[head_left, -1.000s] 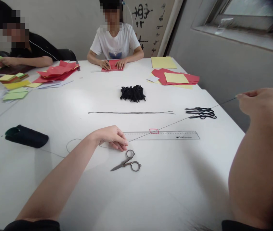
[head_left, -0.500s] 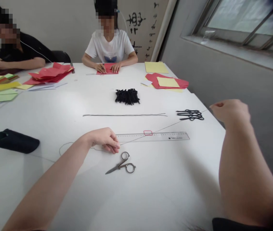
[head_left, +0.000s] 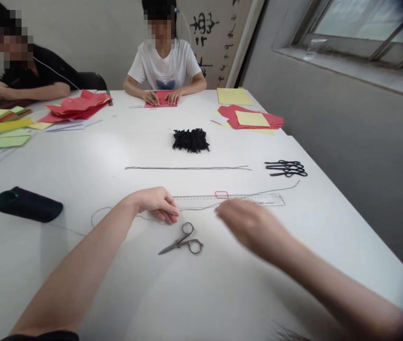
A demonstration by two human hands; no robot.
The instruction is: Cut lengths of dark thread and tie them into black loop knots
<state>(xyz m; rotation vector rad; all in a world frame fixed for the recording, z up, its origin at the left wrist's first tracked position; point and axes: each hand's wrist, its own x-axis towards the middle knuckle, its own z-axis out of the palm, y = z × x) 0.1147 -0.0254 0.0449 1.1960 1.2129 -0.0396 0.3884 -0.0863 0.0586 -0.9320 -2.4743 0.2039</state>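
My left hand (head_left: 160, 204) is closed in a pinch on a thin dark thread (head_left: 201, 209) left of the clear ruler (head_left: 272, 200). The thread runs right over the ruler to a loose end and trails left in a loop toward a dark spool (head_left: 27, 204). My right hand (head_left: 246, 220) hovers at the ruler's near edge, close to the thread. Motion smears its fingers, so its hold is unclear. Metal scissors (head_left: 183, 242), blades closed, lie just in front of my left hand. A small red rectangular outline (head_left: 221, 194) shows at the ruler's upper edge.
Two cut threads (head_left: 187, 168) lie straight behind the ruler. Black looped cords (head_left: 286, 168) are at right, a black cord bundle (head_left: 191, 140) farther back. Red and yellow papers (head_left: 258, 117) lie near the right edge. Across the table, a person (head_left: 165, 66) handles red paper; another sits left.
My right hand has come from the far right to near my left hand. The thread, earlier taut between my hands, now lies slack with its right end free.
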